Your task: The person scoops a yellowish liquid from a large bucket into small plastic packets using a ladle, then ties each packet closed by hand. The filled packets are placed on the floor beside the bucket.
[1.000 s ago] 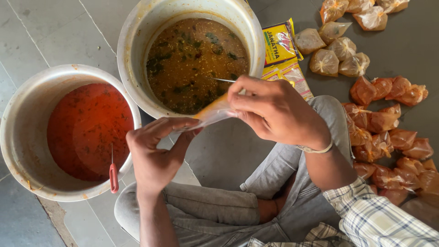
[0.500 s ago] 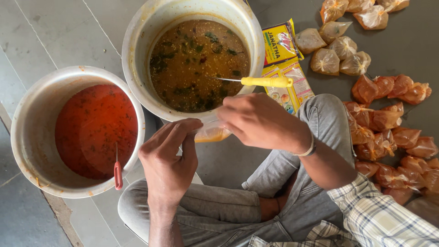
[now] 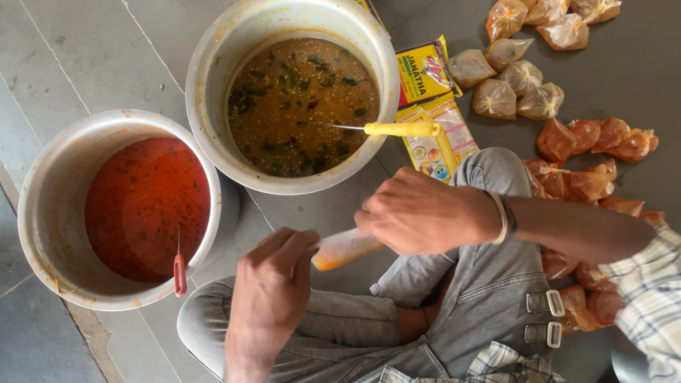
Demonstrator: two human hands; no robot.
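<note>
Both hands grip one filled bag [image 3: 346, 248] over the lap: left hand [image 3: 273, 294] fingers pinch its lower end, right hand [image 3: 418, 213] fingers close around the neck, keeping liquid contained beside the pots [image 3: 213, 64].

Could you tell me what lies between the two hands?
In the head view, a small clear pouch of orange liquid spans the gap; the left hand and right hand each grip one end.
</note>
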